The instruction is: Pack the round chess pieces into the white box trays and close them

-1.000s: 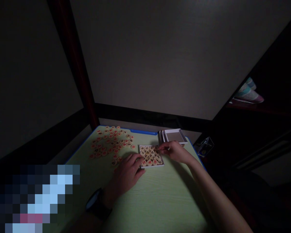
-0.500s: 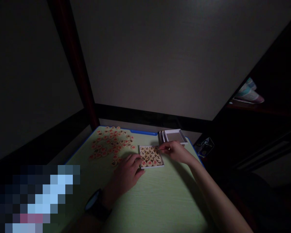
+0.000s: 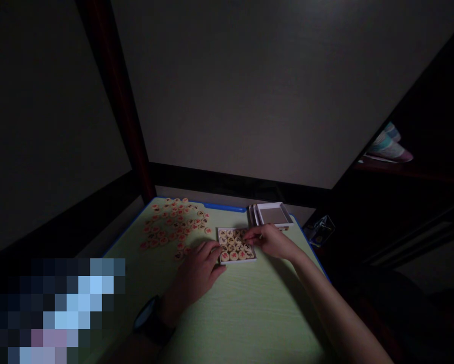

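Observation:
A shallow white box [image 3: 237,261] lies on the green table, filled with rows of round wooden Chinese chess pieces [image 3: 233,256], marked in red or black. My left hand [image 3: 199,268] rests against the box's left side, fingertips at its edge and thumb apart near the front corner. At the right column, my right hand [image 3: 273,240] has thumb and fingers closed together on a Chinese chess piece, which they mostly cover. Many loose Chinese chess pieces [image 3: 174,221] are spread over the table's far left part.
An empty white tray-like box [image 3: 274,214] leans on other box parts at the far right corner. The table [image 3: 234,313] has a blue rim [image 3: 225,208]. Close behind stands a wall panel [image 3: 230,101]. A shiny bag-like object [image 3: 321,230] sits beyond the right edge.
My right hand has moved slightly left and nearer to me, from the box's far right corner down along its right column. My left hand stays in place.

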A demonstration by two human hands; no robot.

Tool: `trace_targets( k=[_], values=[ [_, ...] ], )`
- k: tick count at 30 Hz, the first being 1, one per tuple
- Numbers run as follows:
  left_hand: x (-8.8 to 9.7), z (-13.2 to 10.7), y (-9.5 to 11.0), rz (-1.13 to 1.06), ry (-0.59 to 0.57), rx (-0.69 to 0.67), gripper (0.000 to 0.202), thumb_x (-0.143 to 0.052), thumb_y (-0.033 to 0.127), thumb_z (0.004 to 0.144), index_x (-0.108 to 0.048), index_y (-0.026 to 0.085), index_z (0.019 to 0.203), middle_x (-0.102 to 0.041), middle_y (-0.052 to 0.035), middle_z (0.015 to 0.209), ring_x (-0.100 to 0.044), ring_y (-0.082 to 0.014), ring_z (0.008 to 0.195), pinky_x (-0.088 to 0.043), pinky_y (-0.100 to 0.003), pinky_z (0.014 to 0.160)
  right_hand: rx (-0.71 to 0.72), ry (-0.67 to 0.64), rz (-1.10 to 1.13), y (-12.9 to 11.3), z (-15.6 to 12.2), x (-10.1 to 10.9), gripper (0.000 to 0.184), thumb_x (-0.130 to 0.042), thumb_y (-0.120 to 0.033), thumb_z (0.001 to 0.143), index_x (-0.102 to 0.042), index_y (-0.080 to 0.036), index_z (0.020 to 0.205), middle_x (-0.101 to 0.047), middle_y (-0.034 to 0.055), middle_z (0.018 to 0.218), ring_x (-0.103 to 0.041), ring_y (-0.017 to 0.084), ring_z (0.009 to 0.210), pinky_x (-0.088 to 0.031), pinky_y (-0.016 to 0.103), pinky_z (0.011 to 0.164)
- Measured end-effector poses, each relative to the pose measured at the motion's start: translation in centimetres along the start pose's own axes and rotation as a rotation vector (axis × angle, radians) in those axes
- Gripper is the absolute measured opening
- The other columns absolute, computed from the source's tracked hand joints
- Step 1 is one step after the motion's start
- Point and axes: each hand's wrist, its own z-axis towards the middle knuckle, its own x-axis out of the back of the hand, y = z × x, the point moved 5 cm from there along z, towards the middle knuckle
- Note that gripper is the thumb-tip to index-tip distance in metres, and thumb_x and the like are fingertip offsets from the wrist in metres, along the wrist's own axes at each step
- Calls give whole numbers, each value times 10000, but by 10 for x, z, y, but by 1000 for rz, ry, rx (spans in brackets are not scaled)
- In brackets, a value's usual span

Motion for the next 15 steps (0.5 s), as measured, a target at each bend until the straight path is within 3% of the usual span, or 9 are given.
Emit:
trace_targets(
  k=[4,9,15],
  values=[
    [2,1,1,-3,11,-3,373,-697,213,837,-609,209,1200,-615,-82,1252,-575,-257,1158,-490,-412,974,0,-12,29,2,-1,1,229,-591,-107,783,-779,-154,905,-791,64,894,-727,192,808,-552,290,765],
    [6,2,2,11,21,65,261,-625,120,777,-569,198,1020,-611,-77,1066,-563,-255,1035,-483,-407,908,2,-81,43,8,2,-15,244,-596,-72,761,-776,-146,909,-791,62,861,-731,195,783,-552,280,724],
    [19,-2,14,-74,47,-51,340,-534,98,617,-495,212,935,-569,-77,1001,-526,-262,991,-470,-416,885,-4,-93,35,11,5,-24,250,-575,-65,772,-773,-123,913,-787,80,843,-729,197,766,-548,276,699]
  ],
)
